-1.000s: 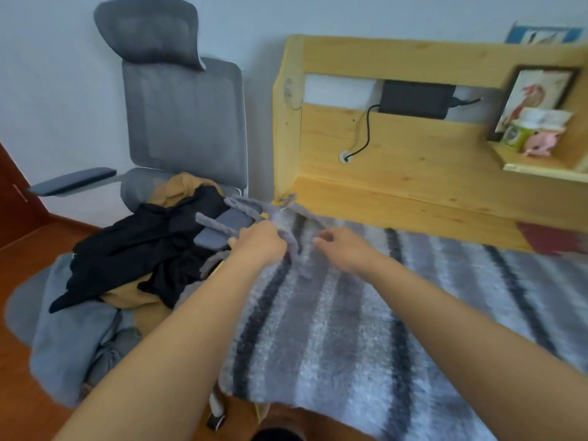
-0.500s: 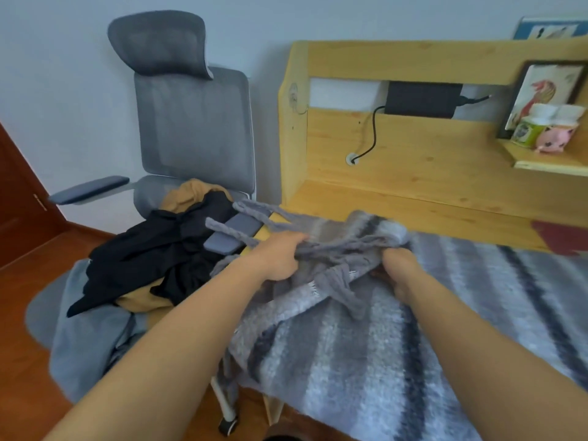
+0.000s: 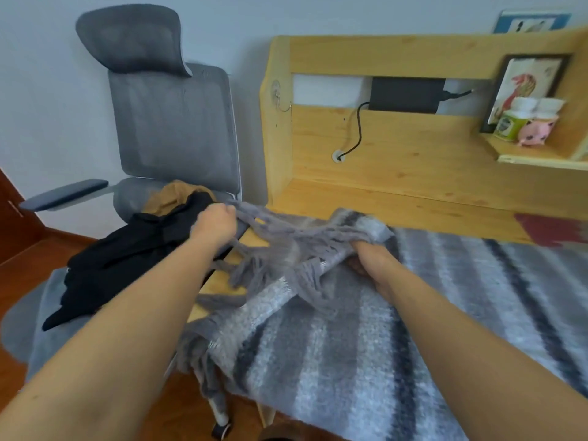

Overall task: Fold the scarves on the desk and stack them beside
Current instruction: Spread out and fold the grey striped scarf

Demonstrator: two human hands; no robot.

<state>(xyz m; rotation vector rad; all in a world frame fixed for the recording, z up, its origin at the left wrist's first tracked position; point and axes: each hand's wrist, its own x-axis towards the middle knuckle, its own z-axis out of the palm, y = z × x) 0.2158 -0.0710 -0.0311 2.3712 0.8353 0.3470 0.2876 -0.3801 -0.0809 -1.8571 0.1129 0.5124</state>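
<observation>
Task looked early; striped grey scarf (image 3: 366, 354) lay spread over worktop (image 3: 413, 208), fringed end lifted and bunched, no finished fold visible; left hand (image 3: 216, 226) fisted round fringe strands near worktop's left edge; right hand (image 3: 366, 261) gripped bunched scarf edge, fingers mostly hidden under cloth; no folded stack seen anywhere; red cloth (image 3: 550, 229) at right edge, maybe another scarf, untouched; chair (image 3: 171, 122) held dark clothes (image 3: 127, 256), unclear if scarves; remaining: complete fold, stack beside.

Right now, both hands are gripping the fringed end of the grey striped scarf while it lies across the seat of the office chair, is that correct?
Not quite: the head view shows the grey striped scarf lying across the wooden desk, not the chair seat. Left hand and right hand do grip its fringed end.
</observation>
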